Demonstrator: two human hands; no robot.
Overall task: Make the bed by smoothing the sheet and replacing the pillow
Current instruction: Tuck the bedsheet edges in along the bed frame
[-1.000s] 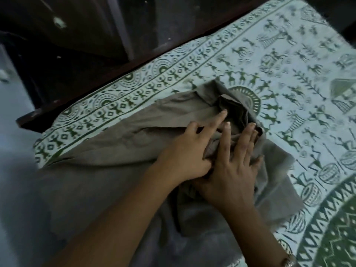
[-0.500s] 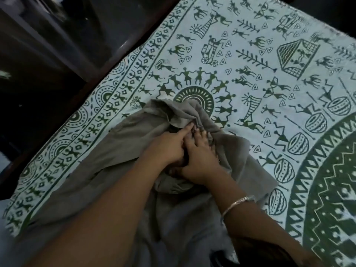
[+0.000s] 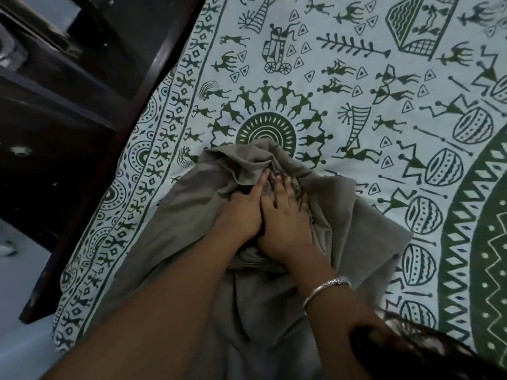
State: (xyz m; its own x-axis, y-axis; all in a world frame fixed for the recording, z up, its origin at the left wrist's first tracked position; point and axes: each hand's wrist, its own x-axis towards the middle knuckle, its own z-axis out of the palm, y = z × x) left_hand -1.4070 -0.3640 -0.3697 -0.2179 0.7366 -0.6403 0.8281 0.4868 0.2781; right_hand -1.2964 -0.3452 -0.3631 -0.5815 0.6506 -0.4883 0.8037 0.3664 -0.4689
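1. Grip first: left hand [image 3: 241, 218] and right hand [image 3: 286, 226] sit pressed together side by side, right partly over the left. Both are down on a bunched grey cloth [image 3: 274, 311].
2. Right grip: fingers spread and fairly straight, pushing flat w/ the tips sinking into a fold. Not pinching afaict.
3. Left grip: index finger lies straight on the cloth, the rest is tucked under the right hand, so can't tell if it's pinching anything.
4. Why so close together? Prob pinning the loose bundle at its thick middle so it doesn't flop open while it gets gathered or folded. Just my guess.
5. The cloth lies on the sheet [image 3: 356, 86], near the bed's frame-side edge. Its crumpled top end overlaps the round sun print and the other end runs back toward the person.
6. The sheet is white w/ green figures and looks mostly flat where it shows. The bit under the cloth is hidden.
7. Pillow: not in view. So early-ish imo, since the cloth has to come off before any real smoothing.
8. Further out: bangle [image 3: 326, 287] on the right wrist, dark wooden bed frame [image 3: 153, 86] along the side, pale floor [image 3: 22, 297] beyond it.
9. Risk: dragging the cloth could ruck the sheet, so lifting beats sliding.
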